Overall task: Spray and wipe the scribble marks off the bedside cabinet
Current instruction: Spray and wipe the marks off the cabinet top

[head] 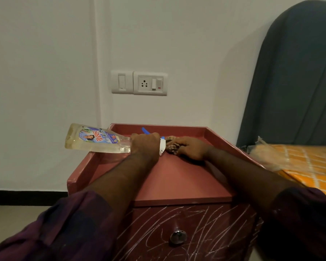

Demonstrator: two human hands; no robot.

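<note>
Reddish-brown wood is the bedside cabinet [177,178], with a low raised rim around its top. My left hand [145,146] grips the spray bottle [98,140] at its neck. The bottle lies almost on its side above the left rim, its base pointing left past the cabinet, and its white nozzle [162,146] is just beside the cloth [172,146]. My right hand [191,147] lies on this striped cloth on the back part of the top, fingers bent over it and holding it. White scribble marks [205,223] cover the drawer front below, around the metal knob [178,236]. On the wall behind is a socket plate [150,83]. At the right stand a grey-blue headboard [299,81] and an orange mattress [309,166].
</note>
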